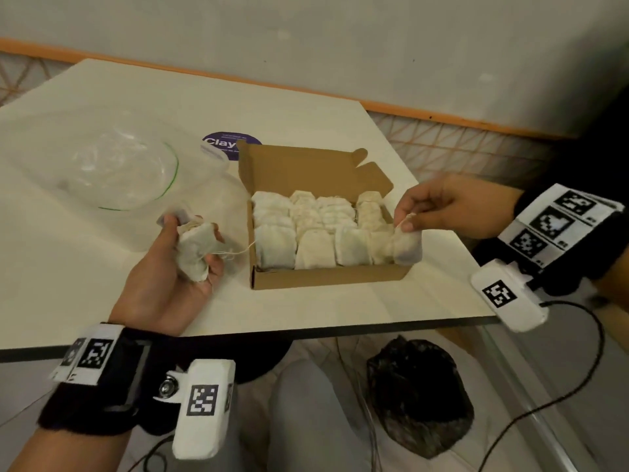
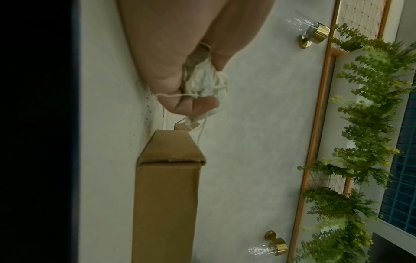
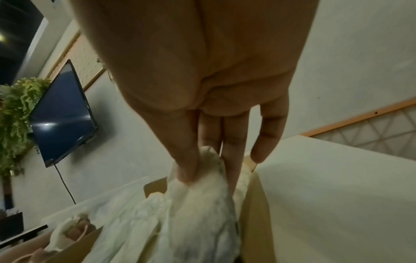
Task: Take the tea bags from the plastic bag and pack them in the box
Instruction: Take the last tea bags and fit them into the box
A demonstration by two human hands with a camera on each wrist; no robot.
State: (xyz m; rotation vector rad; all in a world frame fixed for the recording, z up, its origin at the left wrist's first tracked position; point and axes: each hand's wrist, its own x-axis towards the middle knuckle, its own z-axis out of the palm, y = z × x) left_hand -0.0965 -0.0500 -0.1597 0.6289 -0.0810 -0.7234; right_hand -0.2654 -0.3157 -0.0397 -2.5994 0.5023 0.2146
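An open brown cardboard box (image 1: 326,277) sits mid-table with several white tea bags (image 1: 311,248) packed in rows. My right hand (image 1: 406,223) pinches the top of one tea bag (image 1: 408,248) that stands in the box's near right corner; the right wrist view shows thumb and fingers on that tea bag (image 3: 202,204). Left of the box, my left hand (image 1: 190,240) grips a bunch of tea bags (image 1: 194,253), strings trailing toward the box; the left wrist view shows those tea bags (image 2: 206,81) beside the box wall (image 2: 166,195). The clear plastic bag (image 1: 126,168) lies crumpled at the back left.
A purple round sticker (image 1: 221,143) is on the table (image 1: 102,267) behind the box. The raised box lid (image 1: 306,168) stands at the back. The table's front edge runs close under my wrists. A black bag (image 1: 418,396) lies on the floor below.
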